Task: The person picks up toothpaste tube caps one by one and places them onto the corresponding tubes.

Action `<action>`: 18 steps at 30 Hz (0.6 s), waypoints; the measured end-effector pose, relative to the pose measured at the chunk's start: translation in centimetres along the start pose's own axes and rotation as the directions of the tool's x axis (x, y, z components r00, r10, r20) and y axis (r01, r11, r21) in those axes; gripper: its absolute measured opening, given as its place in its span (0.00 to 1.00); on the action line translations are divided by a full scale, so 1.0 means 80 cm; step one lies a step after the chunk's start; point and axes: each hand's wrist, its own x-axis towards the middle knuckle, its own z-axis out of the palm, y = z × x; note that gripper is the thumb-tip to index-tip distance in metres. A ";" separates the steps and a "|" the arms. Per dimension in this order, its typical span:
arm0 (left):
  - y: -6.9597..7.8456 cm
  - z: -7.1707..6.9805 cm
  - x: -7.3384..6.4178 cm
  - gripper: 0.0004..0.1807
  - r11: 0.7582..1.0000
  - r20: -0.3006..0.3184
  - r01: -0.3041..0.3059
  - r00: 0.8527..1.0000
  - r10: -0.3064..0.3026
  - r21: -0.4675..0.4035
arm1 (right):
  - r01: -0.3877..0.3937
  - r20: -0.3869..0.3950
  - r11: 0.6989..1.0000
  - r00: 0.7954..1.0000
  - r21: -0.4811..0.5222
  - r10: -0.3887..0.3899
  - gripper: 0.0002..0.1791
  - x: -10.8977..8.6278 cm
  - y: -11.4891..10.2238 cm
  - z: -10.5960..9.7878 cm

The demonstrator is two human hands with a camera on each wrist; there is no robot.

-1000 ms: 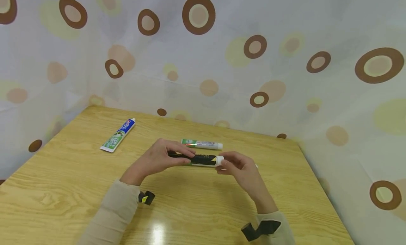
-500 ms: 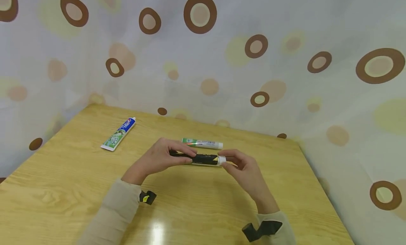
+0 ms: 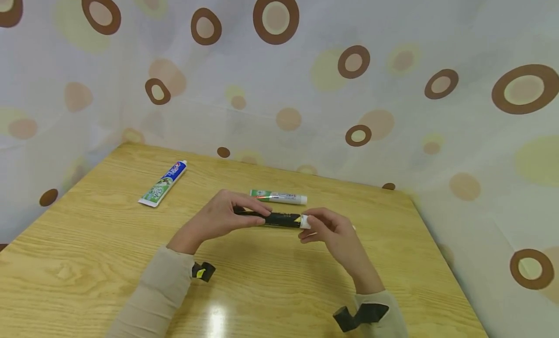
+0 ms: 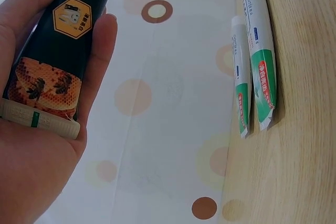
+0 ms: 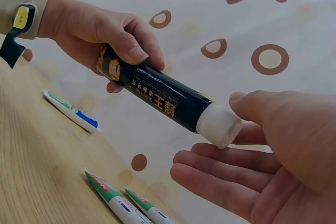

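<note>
My left hand (image 3: 218, 215) grips a black toothpaste tube (image 3: 284, 220) round its crimped end, thumb on one side and fingers on the other. In the left wrist view, the tube's honeycomb-and-bee print (image 4: 44, 85) lies along the palm. The tube is held above the table, its white cap (image 5: 218, 124) pointing right. At that cap, my right hand (image 3: 338, 233) pinches with thumb and index finger; the lower fingers are spread beneath it in the right wrist view. Behind the held tube lies a smaller green-and-white toothpaste tube (image 3: 279, 197).
A blue-and-green toothpaste tube (image 3: 163, 184) lies at the back left of the wooden table (image 3: 109, 260). Two green-and-white tubes, a larger one (image 4: 261, 61) and a smaller one, lie side by side in the left wrist view. A dotted cloth (image 3: 244, 85) hangs behind the table.
The right fingers have shifted round the cap: the lower fingers drew in half a second ago and now stick out below it again. The left hand keeps its hold on the tube.
</note>
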 end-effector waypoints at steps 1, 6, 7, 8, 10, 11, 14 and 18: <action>0.000 0.000 0.000 0.09 1.000 -0.002 0.009 1.000 -0.009 0.001 | -0.003 0.006 1.000 1.000 0.001 0.003 0.16 0.000 -0.001 0.000; 0.001 -0.001 0.000 0.09 0.999 -0.001 0.031 1.000 -0.031 -0.008 | -0.004 0.033 1.000 0.999 0.009 0.004 0.18 -0.001 -0.002 0.001; 0.001 -0.001 -0.001 0.09 1.000 0.002 0.027 1.000 -0.027 -0.014 | -0.004 0.025 1.000 1.000 0.003 0.004 0.18 -0.001 -0.002 0.002; 0.001 -0.001 -0.001 0.09 1.000 0.005 0.022 1.000 -0.022 -0.019 | 0.001 0.011 1.000 1.000 -0.001 -0.001 0.18 -0.001 -0.001 0.002; 0.001 0.000 -0.001 0.09 1.000 0.011 0.010 1.000 -0.010 -0.028 | 0.014 -0.030 1.000 0.999 -0.025 -0.014 0.18 -0.001 -0.001 0.004; 0.000 0.000 -0.001 0.09 0.999 0.015 0.005 1.000 -0.004 -0.033 | 0.020 -0.051 0.999 0.998 -0.039 -0.022 0.18 -0.002 -0.001 0.005; 0.001 0.001 -0.001 0.09 0.999 0.023 0.002 1.000 -0.001 -0.044 | 0.041 -0.099 0.997 0.994 -0.058 -0.047 0.14 -0.003 -0.001 0.006; 0.001 0.000 -0.001 0.08 0.999 0.013 0.010 1.000 -0.010 -0.047 | 0.068 -0.102 0.996 0.992 -0.060 -0.074 0.12 -0.002 -0.002 0.006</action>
